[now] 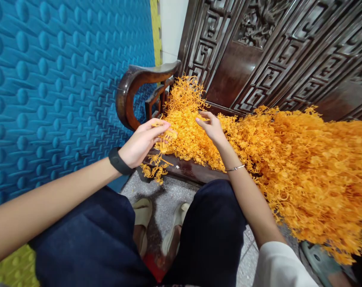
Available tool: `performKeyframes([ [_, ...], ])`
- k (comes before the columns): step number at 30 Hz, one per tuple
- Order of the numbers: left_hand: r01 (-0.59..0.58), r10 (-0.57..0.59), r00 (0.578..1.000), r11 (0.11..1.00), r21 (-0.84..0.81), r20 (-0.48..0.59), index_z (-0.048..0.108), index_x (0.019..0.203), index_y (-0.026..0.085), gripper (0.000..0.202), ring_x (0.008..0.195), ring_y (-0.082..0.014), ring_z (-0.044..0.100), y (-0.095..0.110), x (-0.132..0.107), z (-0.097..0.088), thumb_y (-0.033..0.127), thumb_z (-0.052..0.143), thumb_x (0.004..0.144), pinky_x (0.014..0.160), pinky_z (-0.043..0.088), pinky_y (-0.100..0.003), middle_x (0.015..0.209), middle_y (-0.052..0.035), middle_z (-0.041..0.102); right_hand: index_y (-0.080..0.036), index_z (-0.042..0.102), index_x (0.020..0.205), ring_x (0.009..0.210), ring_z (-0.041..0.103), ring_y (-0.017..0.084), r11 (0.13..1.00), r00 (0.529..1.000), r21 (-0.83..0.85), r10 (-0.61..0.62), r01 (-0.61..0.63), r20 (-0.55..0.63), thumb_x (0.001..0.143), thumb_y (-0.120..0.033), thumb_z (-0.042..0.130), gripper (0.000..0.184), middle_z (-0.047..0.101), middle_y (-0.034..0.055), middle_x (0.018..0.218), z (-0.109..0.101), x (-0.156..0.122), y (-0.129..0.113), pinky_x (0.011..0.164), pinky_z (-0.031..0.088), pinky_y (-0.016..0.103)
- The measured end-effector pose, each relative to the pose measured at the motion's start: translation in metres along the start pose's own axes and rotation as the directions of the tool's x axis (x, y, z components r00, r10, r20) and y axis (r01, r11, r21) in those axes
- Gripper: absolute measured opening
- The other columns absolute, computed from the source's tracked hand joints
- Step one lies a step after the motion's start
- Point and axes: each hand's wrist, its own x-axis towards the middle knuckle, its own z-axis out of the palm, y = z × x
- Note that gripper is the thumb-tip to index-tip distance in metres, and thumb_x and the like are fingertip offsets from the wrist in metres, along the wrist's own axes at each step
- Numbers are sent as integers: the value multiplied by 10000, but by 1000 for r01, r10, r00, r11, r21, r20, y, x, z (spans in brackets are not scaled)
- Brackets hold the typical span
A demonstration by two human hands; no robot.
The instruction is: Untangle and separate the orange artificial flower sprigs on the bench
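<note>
My left hand (141,141), a black band on its wrist, pinches a few orange spidery plastic pieces between thumb and fingers. Some of these pieces (156,169) dangle below it, past the front edge of the dark wooden bench seat (195,169). Over the heap of the same orange plastic pieces (188,141) is my right hand (211,126), thumb and fingers apart and curved, with nothing visible in it. Whether its fingertips touch the heap I cannot tell.
A curved wooden armrest (125,95) stands left of the heap, and a carved backrest (246,59) rises behind. A larger orange mound (315,171) spreads to the right. Blue textured matting (58,91) covers the left side. Below lies a speckled floor (165,195).
</note>
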Motion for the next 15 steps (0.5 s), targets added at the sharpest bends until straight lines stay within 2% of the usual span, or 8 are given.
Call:
performKeyframes([
  [2,-20,19,1000,999,36,12,624,852,160,148,848,-144,577,-1,1,-2,253,655,742,694,434,-251,857,-26,632,-174,642,913,827,617,154,994,970,106,2,-28,243,756,-512,617,374,647,88,1019,5,-15,-20,706,485,296],
  [4,-34,32,999,996,80,22,630,881,165,178,845,-138,570,-2,2,-4,246,671,727,729,428,-256,881,-16,626,-168,648,868,766,634,135,983,892,166,-2,-82,452,757,-554,602,404,672,67,911,13,-32,-39,678,489,277],
  [6,-48,44,998,992,120,38,629,913,169,212,832,-129,565,-2,3,-5,240,681,721,770,421,-261,875,-4,621,-165,647,824,708,630,125,973,846,201,-15,-109,534,688,-515,693,378,675,42,811,23,-45,-52,671,493,275],
  [8,-72,66,997,987,143,48,621,933,171,229,830,-124,567,-2,4,-6,241,684,724,795,416,-260,860,3,621,-162,638,763,666,613,118,957,874,266,-29,-116,485,600,-444,779,355,660,16,719,34,-54,-58,676,497,282],
  [11,-109,103,994,981,161,46,612,941,173,242,825,-123,572,-1,6,-8,242,687,722,791,418,-256,847,7,621,-162,627,704,627,584,106,922,950,378,-43,-81,310,542,-377,817,330,632,-8,656,47,-59,-58,678,495,289],
  [15,-117,114,993,968,220,28,606,940,171,266,801,-125,579,-1,8,-12,258,700,707,751,423,-253,833,1,630,-170,638,702,628,560,101,908,982,420,-86,8,168,558,-356,805,289,623,-12,668,50,-58,-55,656,476,281],
])
